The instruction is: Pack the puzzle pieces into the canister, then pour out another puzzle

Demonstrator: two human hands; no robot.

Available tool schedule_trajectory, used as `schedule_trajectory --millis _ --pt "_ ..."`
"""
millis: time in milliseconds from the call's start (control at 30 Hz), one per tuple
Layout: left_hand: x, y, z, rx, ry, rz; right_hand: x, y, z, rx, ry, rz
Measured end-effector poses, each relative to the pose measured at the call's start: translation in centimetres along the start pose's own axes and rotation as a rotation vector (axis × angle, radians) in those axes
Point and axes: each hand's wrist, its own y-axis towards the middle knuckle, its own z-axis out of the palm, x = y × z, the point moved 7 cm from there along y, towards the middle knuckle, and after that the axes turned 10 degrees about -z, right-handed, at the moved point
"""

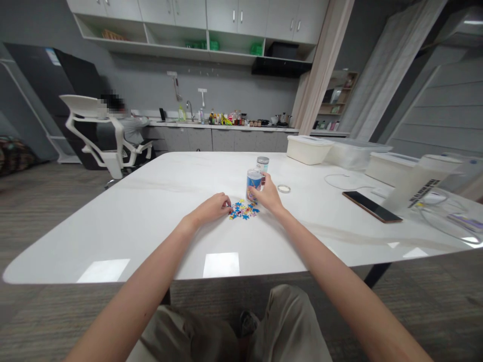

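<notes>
White table [151,206]: two cans [253,178] (one in right grip [268,193]), one puzzle-piece pile [244,210].

Kitchen area, seemingly within an office. Beyond the far edge of the white bench [181,186], a fitted kitchen lines the grey wall [143,80]: wall cabinets [252,19], range hood [281,66], grey base units [226,139], and a worktop [173,124] bearing a tap [189,107] and bottles and jars [237,119]. Off the far left corner, a person [132,129] sits in a white-framed swivel chair [112,163] on carpet [49,211]; both furnishings suggest a workplace. The tall dark cabinet [35,70] at left, dimly seen, may be a refrigerator.
</notes>
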Motion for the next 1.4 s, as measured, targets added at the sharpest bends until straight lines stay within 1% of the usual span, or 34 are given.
schedule_trajectory --millis 100,200,267,367,433,467,533,700,800,867,900,933,967,1033,1100,1167,1267,1400 --pt "0.0 -0.1 -0.3 -0.022 -0.082 -0.01 1.6 -0.2 -0.1 0.01 0.011 -0.158" --pt "-0.5 -0.3 -1.1 -0.023 -0.195 0.028 2.9 -0.5 0.1 0.068 0.034 -0.309" --pt "-0.7 -0.5 -2.6 -0.121 -0.279 0.026 3.3 -0.7 0.3 0.102 0.037 -0.38" --pt "-1.1 -1.0 -5.3 -0.379 -0.335 0.012 3.9 -1.0 0.5 0.13 0.037 -0.465" --pt "-1.6 -1.4 -6.3 -0.496 -0.345 0.037 4.2 -1.2 0.6 0.15 0.033 -0.495" --pt "-1.9 -1.5 -6.6 -0.525 -0.34 0.059 4.3 -1.2 0.7 0.162 0.032 -0.504" --pt "-2.6 -1.7 -6.6 -0.539 -0.317 0.106 4.6 -1.4 0.8 0.187 0.032 -0.52" --pt "-3.7 -1.7 -5.9 -0.496 -0.244 0.167 5.0 -1.7 1.0 0.216 0.037 -0.543" --pt "-4.1 -1.9 -6.1 -0.528 -0.183 0.2 5.0 -1.6 1.0 0.2 0.033 -0.527" --pt "-4.1 -2.0 -6.2 -0.557 -0.129 0.193 4.7 -1.4 0.7 0.161 0.024 -0.482" --pt "-3.9 -1.9 -6.1 -0.548 -0.095 0.179 4.4 -1.3 0.4 0.126 0.016 -0.441" --pt "-3.7 -1.8 -5.7 -0.511 -0.06 0.169 4.0 -1.1 0.1 0.083 0.008 -0.388" --pt "-3.6 -1.6 -5.2 -0.446 -0.023 0.168 3.5 -0.9 -0.3 0.033 -0.002 -0.329" --pt "-3.5 -1.3 -3.6 -0.25 0.05 0.207 2.4 -0.6 -1.2 -0.059 -0.023 -0.213" --pt "-3.3 -1.4 -2.1 -0.065 0.093 0.237 1.4 -0.5 -1.9 -0.112 -0.039 -0.127" --pt "-3.0 -1.4 -1.1 0.05 0.096 0.221 0.4 -0.4 -2.2 -0.128 -0.05 -0.061" --pt "-2.7 -1.3 -0.5 0.129 0.056 0.186 -1.0 -0.4 -1.9 -0.099 -0.057 0.017" --pt "-2.6 -1.0 -0.1 0.155 0.018 0.159 -2.3 -0.4 -0.7 -0.031 0.015 0.047"
